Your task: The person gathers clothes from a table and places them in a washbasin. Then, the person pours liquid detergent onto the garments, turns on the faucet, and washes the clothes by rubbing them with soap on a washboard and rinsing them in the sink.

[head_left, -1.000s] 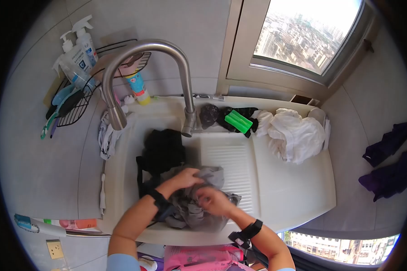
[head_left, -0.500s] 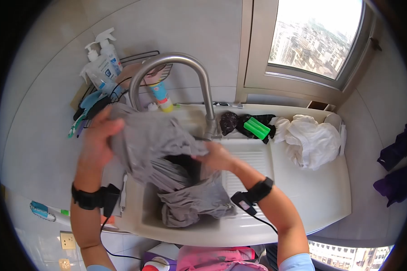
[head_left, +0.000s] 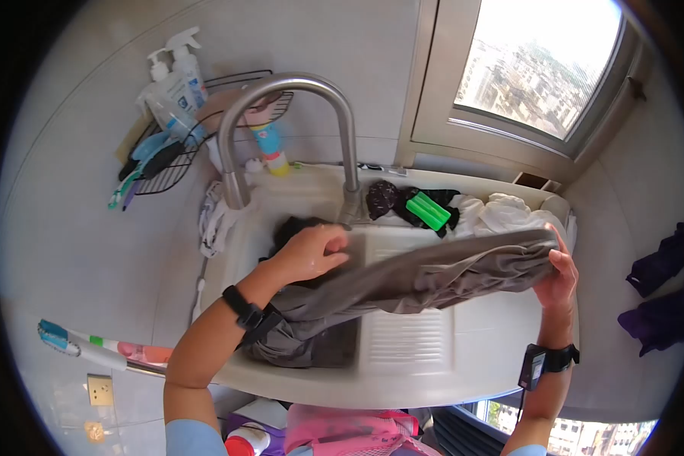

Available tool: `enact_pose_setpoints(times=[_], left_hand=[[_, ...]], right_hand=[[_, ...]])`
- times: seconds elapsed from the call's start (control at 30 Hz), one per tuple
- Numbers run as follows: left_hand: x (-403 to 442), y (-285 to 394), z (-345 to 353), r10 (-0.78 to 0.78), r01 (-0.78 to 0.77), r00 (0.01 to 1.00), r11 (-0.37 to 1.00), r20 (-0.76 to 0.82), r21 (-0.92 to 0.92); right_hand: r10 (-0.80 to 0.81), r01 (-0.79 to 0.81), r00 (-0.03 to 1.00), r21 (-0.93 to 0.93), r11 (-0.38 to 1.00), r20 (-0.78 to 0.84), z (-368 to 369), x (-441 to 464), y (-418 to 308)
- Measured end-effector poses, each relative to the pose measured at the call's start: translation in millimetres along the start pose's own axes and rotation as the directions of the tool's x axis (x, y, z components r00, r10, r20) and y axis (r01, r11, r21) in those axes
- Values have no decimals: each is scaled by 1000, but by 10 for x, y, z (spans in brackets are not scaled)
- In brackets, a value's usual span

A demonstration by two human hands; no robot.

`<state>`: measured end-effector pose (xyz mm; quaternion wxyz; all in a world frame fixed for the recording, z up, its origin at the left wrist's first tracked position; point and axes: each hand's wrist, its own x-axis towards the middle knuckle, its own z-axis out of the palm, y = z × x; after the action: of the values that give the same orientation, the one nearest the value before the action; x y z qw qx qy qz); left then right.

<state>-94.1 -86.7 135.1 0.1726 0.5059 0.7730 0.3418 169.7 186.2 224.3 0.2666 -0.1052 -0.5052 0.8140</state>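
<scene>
A grey-brown garment (head_left: 433, 277), its kind not clear, stretches in folds from the sink basin (head_left: 342, 334) across the ribbed washboard. Its far right end is gripped in my right hand (head_left: 558, 277), with the thumb over the edge. The other end lies bunched in the basin. My left hand (head_left: 311, 254) hovers above the basin, near the cloth, fingers loosely curled and apart from the thumb with nothing visible between them. Behind that hand, dark cloth (head_left: 292, 226) shows in the basin, partly hidden.
A curved metal faucet (head_left: 289, 80) arches over the basin. Along the back ledge lie a green soap bar (head_left: 428, 210) on black cloth and a white cloth (head_left: 501, 216). A wire rack (head_left: 175, 171) with bottles and brushes hangs left. Purple cloths (head_left: 653, 315) are at right.
My right hand has moved right, drawing the garment out over the washboard. My left hand has let go of the cloth and come down and right over the basin.
</scene>
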Motion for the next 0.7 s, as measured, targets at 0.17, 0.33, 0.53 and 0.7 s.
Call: enact_pose_setpoints(times=[0.17,0.33,0.53,0.7], left_hand=[[-243,-1497,899,-198,139,943,964,266,225],[-471,-1921,1052,-378,178,860,852,343,493],[-356,-1828,326,-296,309,948,943,-115,122],[49,-1889,308,-247,309,890,945,-383,109]], right_hand=[[-83,-189,930,-661,726,-358,-1861,-183,371],[-172,-316,931,-947,65,-322,-2450,-489,746],[-98,-254,956,-947,199,-277,-2893,-466,699],[-362,-300,898,-950,-90,-249,-2790,-32,823]])
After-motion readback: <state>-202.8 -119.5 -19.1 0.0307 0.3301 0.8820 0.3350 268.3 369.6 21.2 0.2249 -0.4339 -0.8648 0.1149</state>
